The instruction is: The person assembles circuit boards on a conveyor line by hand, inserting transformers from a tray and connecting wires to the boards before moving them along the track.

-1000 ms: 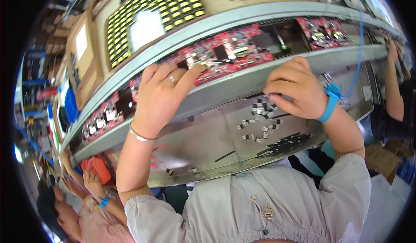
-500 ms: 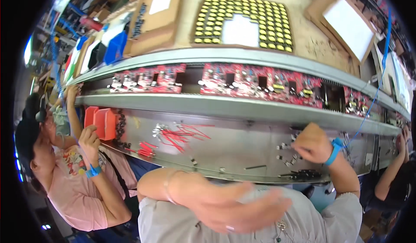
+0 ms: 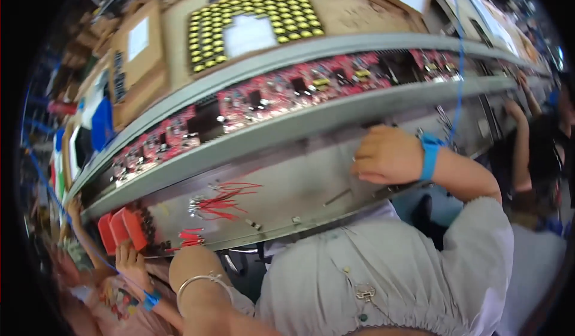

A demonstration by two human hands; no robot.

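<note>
Though curled-fingered at the nearer right hand (image 3: pixel 388 155), cannot tell whether gripping anything; find a thin rod (image 3: pixel 338 197) lower left of it, slanting toward it, by the metal tray's (image 3: pixel 293 183) near edge.

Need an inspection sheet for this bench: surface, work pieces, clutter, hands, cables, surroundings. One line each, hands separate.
Surface: metal tray, small parts scattered on it.
Work pieces: red circuit boards lined up in the metal channel beyond the tray.
Clutter: loose red wires on the tray; orange bins at its left end.
Right hand: over the tray, fingers bent; grip contents unclear.
Left hand: cut off by lower edge; fingers not visible.
Cables: blue cord, appears to run to the blue wristband on the right wrist.
Surroundings: yellow-and-black parts beyond the channel; co-workers left and right.
</note>
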